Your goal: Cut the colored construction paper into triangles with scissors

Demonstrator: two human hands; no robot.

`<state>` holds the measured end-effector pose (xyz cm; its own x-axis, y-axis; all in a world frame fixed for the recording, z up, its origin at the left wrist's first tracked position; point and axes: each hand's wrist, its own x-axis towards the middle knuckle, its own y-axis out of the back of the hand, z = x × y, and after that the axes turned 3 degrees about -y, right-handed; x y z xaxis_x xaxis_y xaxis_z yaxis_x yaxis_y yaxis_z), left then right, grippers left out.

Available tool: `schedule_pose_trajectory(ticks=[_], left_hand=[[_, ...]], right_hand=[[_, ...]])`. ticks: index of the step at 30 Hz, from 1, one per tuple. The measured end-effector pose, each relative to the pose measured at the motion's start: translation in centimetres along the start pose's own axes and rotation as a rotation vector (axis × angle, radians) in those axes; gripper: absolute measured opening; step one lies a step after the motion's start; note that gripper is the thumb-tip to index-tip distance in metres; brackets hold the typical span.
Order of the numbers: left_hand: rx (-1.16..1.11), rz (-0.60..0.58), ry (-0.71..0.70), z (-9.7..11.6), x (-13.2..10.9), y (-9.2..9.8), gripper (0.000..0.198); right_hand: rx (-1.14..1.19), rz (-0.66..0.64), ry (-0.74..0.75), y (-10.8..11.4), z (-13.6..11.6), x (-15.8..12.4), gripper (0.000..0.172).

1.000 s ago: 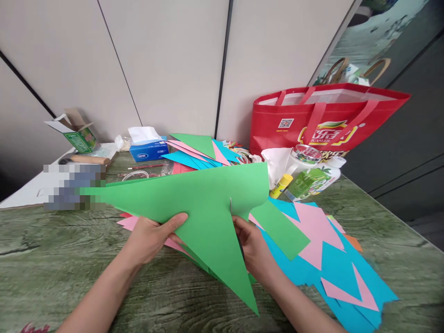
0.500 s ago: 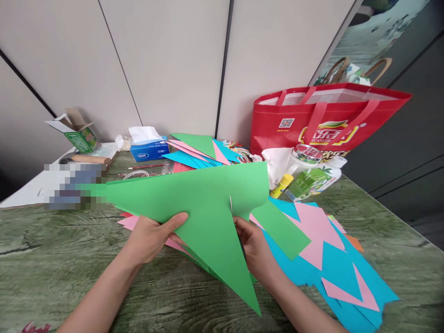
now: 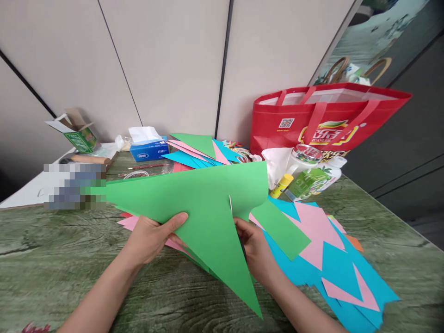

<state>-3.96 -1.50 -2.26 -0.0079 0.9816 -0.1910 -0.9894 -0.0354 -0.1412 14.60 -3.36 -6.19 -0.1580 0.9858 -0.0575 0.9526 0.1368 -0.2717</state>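
Note:
A large sheet of green paper (image 3: 194, 194) is held up over the table, partly cut, with a pointed flap hanging down in front. My left hand (image 3: 152, 238) pinches its lower left edge, thumb on top and fingers beneath. On the right, my right hand (image 3: 251, 243) is closed around scissors (image 3: 231, 203), mostly hidden behind the paper. Only a blade's light edge shows at the cut, and a dark piece of handle shows by the fingers. Under the sheet, pink paper (image 3: 130, 222) sticks out near my left hand.
Blue, pink and green paper pieces (image 3: 322, 268) lie spread at the right, with more cut paper (image 3: 197, 152) at the back. A yellow glue stick (image 3: 281, 186), a red bag (image 3: 277, 129), a blue tissue box (image 3: 149, 150) and an open green carton (image 3: 81, 138) stand along the wall.
Very little differs. The hanging green flap's tip has dropped slightly, and the scissors' visible blade edge has shifted a touch. Both hands stay in about the same place.

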Motion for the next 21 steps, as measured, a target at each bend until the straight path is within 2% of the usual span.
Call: schedule_pose_trajectory(ticks=[7, 17, 21], left_hand=[[0.038, 0.01, -0.006, 0.05, 0.1, -0.01, 0.043], [-0.024, 0.012, -0.027, -0.21, 0.24, 0.05, 0.042], [-0.012, -0.017, 0.009, -0.09, 0.0, -0.23, 0.031]], right_hand=[[-0.004, 0.012, 0.004, 0.12, 0.23, 0.07, 0.024], [0.033, -0.002, -0.026, 0.12, 0.28, 0.08, 0.02], [0.045, -0.009, -0.006, -0.11, -0.25, 0.12, 0.024]])
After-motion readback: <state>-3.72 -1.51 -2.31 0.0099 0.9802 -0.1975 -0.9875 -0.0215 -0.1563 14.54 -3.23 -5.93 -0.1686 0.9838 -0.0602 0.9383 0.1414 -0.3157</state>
